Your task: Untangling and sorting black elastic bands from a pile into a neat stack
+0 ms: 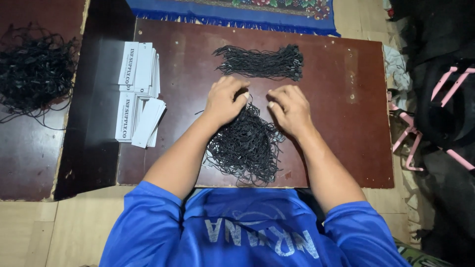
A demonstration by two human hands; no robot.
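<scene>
Closest to us, our blue sleeves [163, 217] frame the near edge of the dark brown board [346, 148], and our forearms run up and away onto it. Between them lies the loose heap of black cords [246, 146], a tangle with no clear long axis, spreading from the board's near edge up to our knuckles. Both hands sit at its far end, about equally close to it. Our left hand [225, 101] is curled down, fingers bunched tight, pinching at strands on top of the heap; just what it has caught we cannot tell. Our right hand [291, 110] is just beside it, fingers bent and drawn in, thumb tucked toward the left hand, touching the heap's upper right edge.

Beyond the fingertips, a little apart, lies the neat bundle of black cords [262, 63], its length running left to right across the board. Off to the left rest stacked white paper tags [140, 94]. Farther left, on a separate board, another black tangle [32, 74]. At the far edge, a blue patterned rug [237, 12].
</scene>
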